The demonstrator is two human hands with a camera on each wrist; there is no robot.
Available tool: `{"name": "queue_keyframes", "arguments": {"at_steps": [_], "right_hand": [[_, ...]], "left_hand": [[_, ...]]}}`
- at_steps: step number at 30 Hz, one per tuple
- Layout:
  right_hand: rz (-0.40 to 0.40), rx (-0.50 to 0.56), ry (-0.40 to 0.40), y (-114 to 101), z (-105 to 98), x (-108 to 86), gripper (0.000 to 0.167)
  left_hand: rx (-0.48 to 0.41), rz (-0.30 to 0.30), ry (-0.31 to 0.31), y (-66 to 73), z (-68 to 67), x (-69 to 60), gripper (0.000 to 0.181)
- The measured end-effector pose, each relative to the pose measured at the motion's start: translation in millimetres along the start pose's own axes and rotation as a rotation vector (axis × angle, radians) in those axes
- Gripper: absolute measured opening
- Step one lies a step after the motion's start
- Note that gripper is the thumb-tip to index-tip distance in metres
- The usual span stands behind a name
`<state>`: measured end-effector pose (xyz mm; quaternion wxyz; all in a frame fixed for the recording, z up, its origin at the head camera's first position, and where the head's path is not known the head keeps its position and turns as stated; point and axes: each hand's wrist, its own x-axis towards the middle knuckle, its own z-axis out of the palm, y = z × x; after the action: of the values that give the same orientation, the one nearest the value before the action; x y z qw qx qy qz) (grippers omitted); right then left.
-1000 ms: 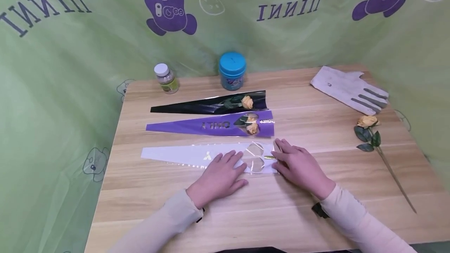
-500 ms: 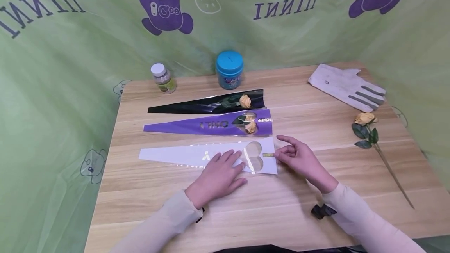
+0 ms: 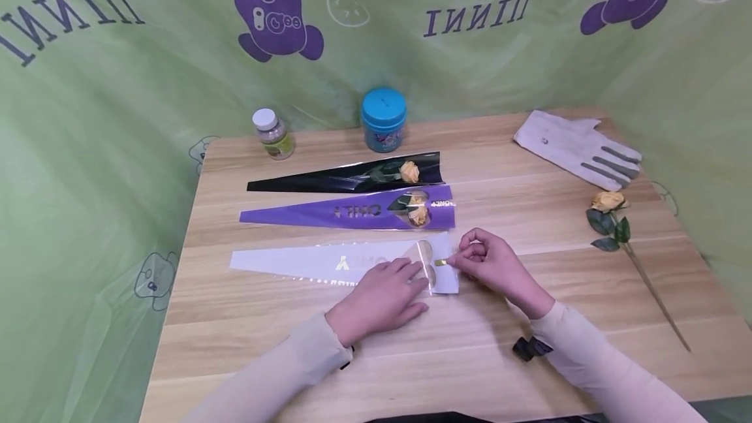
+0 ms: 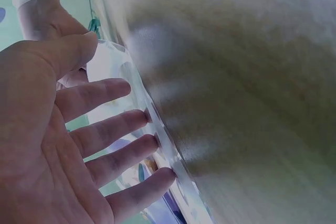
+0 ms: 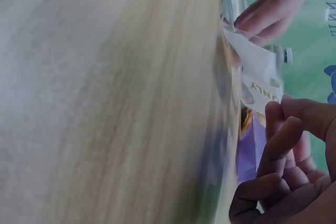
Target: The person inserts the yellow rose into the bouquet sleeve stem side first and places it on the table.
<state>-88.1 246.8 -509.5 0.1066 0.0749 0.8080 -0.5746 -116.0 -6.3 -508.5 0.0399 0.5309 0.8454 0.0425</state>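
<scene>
A long, tapered white flower sleeve (image 3: 299,260) with a clear heart-shaped window lies across the table. My left hand (image 3: 382,292) rests on it beside the window, its fingers spread and nearly straight. Between thumb and forefinger my right hand (image 3: 490,263) pinches the wide end of the sleeve by the gold lettering; in the right wrist view that end (image 5: 254,61) is bent up off the table. Farther back are a purple sleeve (image 3: 294,214) and a black sleeve (image 3: 311,180), each with a peach rose inside.
A loose peach rose (image 3: 608,201) with a long stem lies at the right, below a grey-white work glove (image 3: 576,145). Along the back edge stand a white-capped bottle (image 3: 273,134) and a blue tub (image 3: 384,121). A green printed cloth (image 3: 147,83) hangs behind the table.
My right hand has moved from lying on the sleeve's wide end to pinching it and lifting it. My left hand has slid right, towards the heart window.
</scene>
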Motion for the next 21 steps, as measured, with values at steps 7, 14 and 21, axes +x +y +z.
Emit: {"name": "queue_keyframes", "arguments": {"at_steps": [7,14,21], "right_hand": [[-0.093,-0.077,-0.020,2.1,3.1,1.4,0.020],[-0.064,-0.028,-0.023,3.1,1.6,1.4,0.031],[-0.060,-0.015,-0.029,5.2,2.3,1.7,0.033]], "left_hand": [[-0.005,-0.023,-0.009,-1.1,-2.1,1.3,0.046],[0.008,-0.036,-0.016,-1.0,-1.2,1.1,0.047],[0.013,-0.037,-0.012,-0.2,0.0,3.1,0.047]]}}
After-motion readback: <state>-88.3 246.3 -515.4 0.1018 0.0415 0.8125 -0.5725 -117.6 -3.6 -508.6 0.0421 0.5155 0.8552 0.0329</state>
